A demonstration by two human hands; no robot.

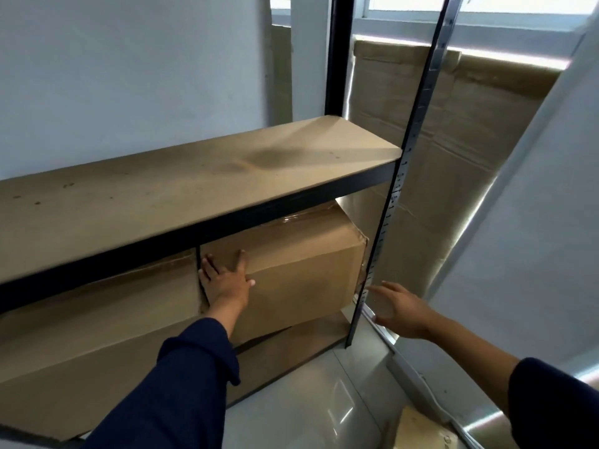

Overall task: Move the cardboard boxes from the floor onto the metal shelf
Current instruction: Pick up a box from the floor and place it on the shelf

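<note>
Cardboard boxes are sitting side by side on the lower board of the metal shelf (201,230), under its bare upper board. The right-hand box (291,270) is lying tilted, its near bottom edge raised off the lower board (291,354) at the left and its right end reaching toward the front upright (418,150). The left-hand box (97,325) is lying just beside it, with a narrow dark gap between the two near the top.

The left hand (225,280) is pressing flat against the front face of the right-hand box, close to that gap, fingers spread and straight, thumb pointing up (nothing is being gripped). A dark blue sleeve (181,387) is covering the forearm behind it.

The right hand (400,314) is hovering in the air to the right of the front upright, palm turned toward the box's end, fingers loosely extended and apart, holding nothing; whether the fingertips are touching the upright or the box is hard to tell.

Behind the shelf, flattened cardboard sheets (453,124) are leaning against the wall below a window (470,4). A pale glossy floor (308,403) is showing below the shelf, with a scrap of cardboard (418,429) lying at the lower right.
</note>
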